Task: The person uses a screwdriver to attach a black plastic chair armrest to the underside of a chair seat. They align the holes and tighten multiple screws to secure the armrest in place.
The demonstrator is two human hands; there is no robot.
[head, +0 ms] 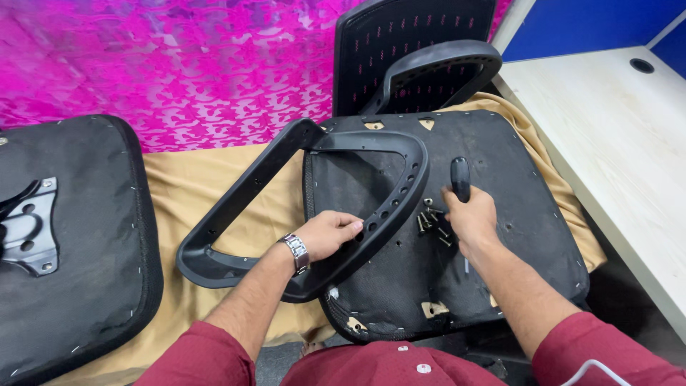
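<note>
An upturned black chair seat lies in front of me on a tan cloth. A black plastic armrest loop rests across its left edge. My left hand, with a wristwatch, grips the armrest's curved bar near its row of holes. My right hand is closed around a black-handled screwdriver, its handle sticking up from the fist. Several loose screws lie on the seat underside between my two hands.
A second upturned seat with a metal bracket lies at the left. A black mesh chair back with an armrest stands behind. A pale wooden desk runs along the right. Pink fabric covers the back.
</note>
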